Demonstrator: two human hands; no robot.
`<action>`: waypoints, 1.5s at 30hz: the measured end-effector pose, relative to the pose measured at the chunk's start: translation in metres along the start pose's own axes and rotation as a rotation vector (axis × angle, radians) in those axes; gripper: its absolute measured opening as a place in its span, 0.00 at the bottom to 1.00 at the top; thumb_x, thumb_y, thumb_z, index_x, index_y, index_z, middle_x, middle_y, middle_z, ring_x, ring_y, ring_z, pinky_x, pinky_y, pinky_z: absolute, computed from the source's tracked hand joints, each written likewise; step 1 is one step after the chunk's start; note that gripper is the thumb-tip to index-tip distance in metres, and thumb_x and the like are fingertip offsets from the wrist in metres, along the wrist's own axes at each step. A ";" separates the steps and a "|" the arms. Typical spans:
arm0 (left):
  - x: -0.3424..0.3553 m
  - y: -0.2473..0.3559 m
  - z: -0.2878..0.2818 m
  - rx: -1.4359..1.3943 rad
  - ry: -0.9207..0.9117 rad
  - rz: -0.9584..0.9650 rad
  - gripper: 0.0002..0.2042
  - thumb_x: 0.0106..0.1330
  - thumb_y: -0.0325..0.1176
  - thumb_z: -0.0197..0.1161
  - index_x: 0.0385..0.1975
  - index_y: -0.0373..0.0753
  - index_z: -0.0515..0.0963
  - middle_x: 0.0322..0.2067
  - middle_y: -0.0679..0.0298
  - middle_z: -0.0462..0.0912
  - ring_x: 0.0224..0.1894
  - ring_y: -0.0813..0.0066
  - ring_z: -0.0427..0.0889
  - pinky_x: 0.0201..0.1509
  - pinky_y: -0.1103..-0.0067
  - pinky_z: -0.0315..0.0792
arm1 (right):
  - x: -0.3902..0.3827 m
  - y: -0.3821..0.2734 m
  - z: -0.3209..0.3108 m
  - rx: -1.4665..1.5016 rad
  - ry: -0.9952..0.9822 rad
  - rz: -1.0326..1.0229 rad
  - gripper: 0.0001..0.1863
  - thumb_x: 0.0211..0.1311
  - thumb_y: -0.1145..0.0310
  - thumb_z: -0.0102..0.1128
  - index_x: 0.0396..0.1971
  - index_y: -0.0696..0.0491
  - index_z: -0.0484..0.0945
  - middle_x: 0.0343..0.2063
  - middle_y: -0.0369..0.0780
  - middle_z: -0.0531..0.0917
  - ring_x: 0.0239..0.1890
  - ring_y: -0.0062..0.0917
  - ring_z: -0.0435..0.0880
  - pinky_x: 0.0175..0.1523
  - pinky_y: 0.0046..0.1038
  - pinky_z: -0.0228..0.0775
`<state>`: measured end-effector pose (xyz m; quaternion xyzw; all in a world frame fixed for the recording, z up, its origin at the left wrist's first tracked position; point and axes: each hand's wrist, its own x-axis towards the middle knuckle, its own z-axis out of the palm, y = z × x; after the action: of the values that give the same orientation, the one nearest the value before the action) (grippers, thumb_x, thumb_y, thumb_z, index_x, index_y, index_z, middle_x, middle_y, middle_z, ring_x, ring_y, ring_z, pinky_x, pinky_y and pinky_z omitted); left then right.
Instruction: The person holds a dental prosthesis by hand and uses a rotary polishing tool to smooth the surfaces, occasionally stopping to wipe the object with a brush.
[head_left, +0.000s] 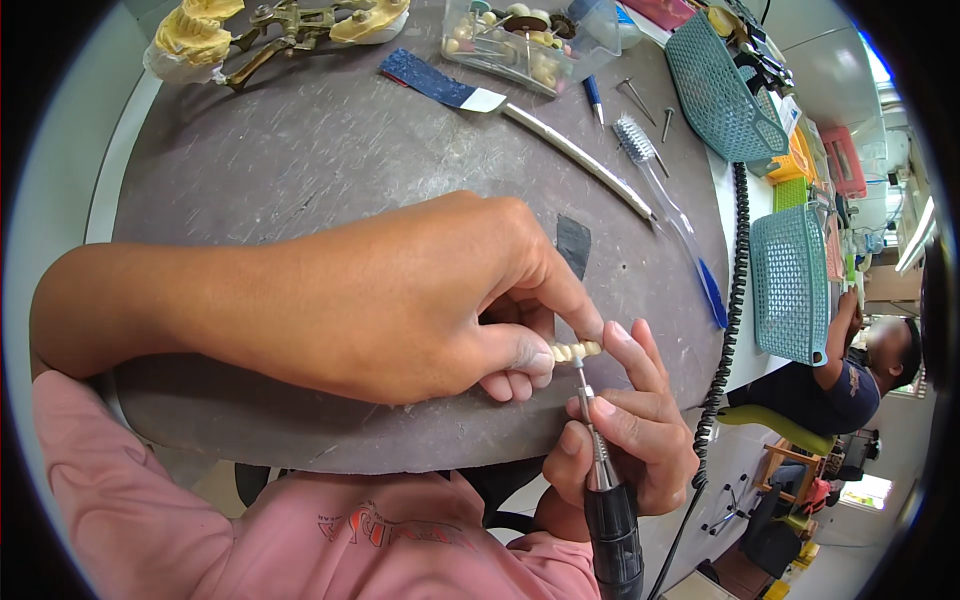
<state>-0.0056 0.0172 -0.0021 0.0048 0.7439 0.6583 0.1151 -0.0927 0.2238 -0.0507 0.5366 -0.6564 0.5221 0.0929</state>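
My left hand (430, 300) reaches in from the left and pinches a short row of cream-coloured dental crowns (575, 351) between thumb and fingers. In my right hand (650, 445) is a black and silver rotary handpiece (612, 530), gripped near its metal nose and pointing up. Its small grey tip (578, 365) meets the underside of the crowns, or nearly so; contact is hard to tell. A fingertip of the right hand comes close to the crowns' right end. Past the left hand, a dark square patch (573, 246) lies on the grey bench mat (300, 170).
Beyond my hands lie a brush (675, 215), a thin pale rod (580, 158), a blue strip (430, 80) and a clear box (603, 45) of polishing bits. Plaster casts on an articulator (290, 30) stand far left. A coiled cord (740, 250) runs beside teal baskets (790, 285); another person (850, 385) sits at right.
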 end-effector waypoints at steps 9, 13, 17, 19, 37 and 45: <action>0.001 0.000 0.001 -0.083 -0.004 -0.018 0.18 0.66 0.21 0.56 0.56 0.35 0.76 0.29 0.61 0.83 0.31 0.84 0.82 0.38 0.87 0.77 | 0.003 -0.005 -0.002 -0.074 -0.020 0.007 0.11 0.57 0.64 0.68 0.30 0.53 0.76 0.18 0.42 0.82 0.43 0.49 0.86 0.60 0.58 0.67; 0.000 0.002 -0.001 -0.092 -0.014 -0.052 0.18 0.66 0.21 0.56 0.56 0.34 0.76 0.29 0.61 0.83 0.31 0.84 0.82 0.38 0.87 0.77 | 0.005 -0.004 -0.001 -0.067 -0.010 0.000 0.11 0.52 0.67 0.74 0.28 0.51 0.77 0.20 0.38 0.84 0.45 0.43 0.87 0.56 0.51 0.74; 0.001 0.000 0.000 -0.071 -0.008 -0.023 0.18 0.66 0.21 0.57 0.56 0.34 0.76 0.29 0.61 0.83 0.30 0.84 0.82 0.38 0.87 0.77 | 0.002 0.000 -0.003 0.004 0.051 0.012 0.12 0.51 0.67 0.75 0.29 0.52 0.78 0.20 0.38 0.84 0.45 0.43 0.87 0.56 0.51 0.74; 0.001 -0.002 0.000 -0.071 -0.001 -0.022 0.18 0.66 0.21 0.57 0.56 0.34 0.76 0.28 0.61 0.83 0.30 0.84 0.82 0.38 0.86 0.77 | 0.005 0.001 -0.005 -0.017 -0.020 -0.019 0.12 0.50 0.67 0.75 0.29 0.52 0.78 0.20 0.39 0.84 0.45 0.43 0.87 0.56 0.51 0.74; 0.001 -0.003 0.001 0.023 0.017 0.023 0.18 0.64 0.22 0.59 0.54 0.35 0.77 0.27 0.59 0.85 0.29 0.83 0.83 0.37 0.85 0.76 | 0.003 0.001 -0.006 0.039 0.007 0.001 0.10 0.49 0.71 0.72 0.29 0.52 0.79 0.19 0.38 0.83 0.45 0.44 0.87 0.56 0.52 0.74; 0.001 -0.001 -0.001 0.055 0.011 0.014 0.18 0.63 0.23 0.59 0.54 0.34 0.78 0.26 0.59 0.85 0.28 0.84 0.81 0.35 0.84 0.75 | 0.008 0.003 -0.006 -0.052 -0.057 -0.052 0.10 0.50 0.70 0.73 0.28 0.52 0.78 0.19 0.38 0.83 0.44 0.43 0.87 0.56 0.52 0.74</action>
<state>-0.0068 0.0166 -0.0035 0.0098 0.7624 0.6382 0.1063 -0.1009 0.2230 -0.0447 0.5658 -0.6579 0.4866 0.1016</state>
